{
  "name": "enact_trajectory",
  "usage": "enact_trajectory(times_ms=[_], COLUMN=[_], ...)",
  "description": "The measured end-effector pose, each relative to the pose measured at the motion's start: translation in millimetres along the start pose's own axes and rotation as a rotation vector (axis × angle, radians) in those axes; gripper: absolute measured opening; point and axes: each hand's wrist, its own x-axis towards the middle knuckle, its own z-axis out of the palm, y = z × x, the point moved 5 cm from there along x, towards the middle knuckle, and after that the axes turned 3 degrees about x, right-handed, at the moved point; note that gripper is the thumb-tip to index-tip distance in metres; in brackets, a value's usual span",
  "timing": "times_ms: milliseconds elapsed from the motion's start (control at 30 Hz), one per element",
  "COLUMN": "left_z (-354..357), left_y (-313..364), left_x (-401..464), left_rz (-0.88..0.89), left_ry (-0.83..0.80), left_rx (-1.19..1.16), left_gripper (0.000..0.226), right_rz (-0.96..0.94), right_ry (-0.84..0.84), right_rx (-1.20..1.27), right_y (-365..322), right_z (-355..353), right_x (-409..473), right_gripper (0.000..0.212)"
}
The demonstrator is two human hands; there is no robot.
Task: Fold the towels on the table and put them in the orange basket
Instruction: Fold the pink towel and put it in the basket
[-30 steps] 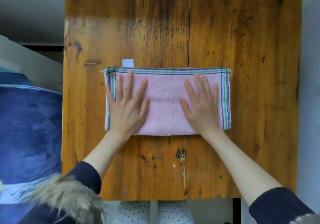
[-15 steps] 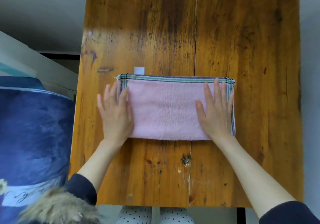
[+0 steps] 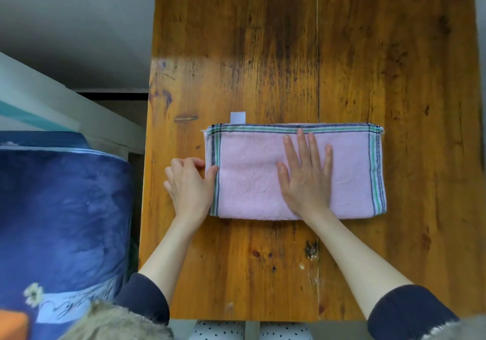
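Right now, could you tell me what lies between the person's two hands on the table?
In the head view, only pink towel lies between them: the left hand pinches its left striped edge, and the right hand presses flat near the middle.

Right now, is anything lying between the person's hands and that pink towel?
Nothing visible. The right hand lies flat on the pink towel, and the left hand is at its left edge, thumb on the cloth, fingers curled beside it on the wooden table.

Worn brown wooden table filled the view; dark blue plush blanket lay off its left edge, white shelf frame behind it, grey floor beyond.
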Motion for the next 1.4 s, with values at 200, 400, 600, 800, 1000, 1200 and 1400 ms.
enact_trajectory(times_ms=[200,400,600,800,1000,1200,1400], left_z=[-6,-37,-45,-54,-82,-83,-14], left_y=[6,17,11,13,64,133,200], left_x=[9,49,72,65,38,-10,-53], left_rz=[-0.016,0.051,-0.131,-0.249,0.116,0.366,0.423], left_ry=[-0.112,-0.136,-0.446,-0.561,-0.253,-0.168,-0.224], left_rx=[-0.042,-0.264,-0.375,-0.502,-0.435,-0.297,-0.206], left_gripper=[0.023,0.009,0.016,0.011,0.006,0.007,0.006], right_rz=[0.055,0.073,0.076,0.096,0.063,0.15,0.523], right_ry=[-0.021,-0.021,-0.025,-0.003,-0.097,0.054,-0.001], right_rx=[-0.013,0.045,0.029,0.018,0.08,0.861,1.267], right_y=[-6,-27,-20,-23,-22,21,99], right_z=[-1,-6,-1,3,-3,-55,-59], right_x=[1,28,18,22,26,10,-43], right_gripper=[0.058,0.06,0.055,0.055,0.055,0.039,0.027])
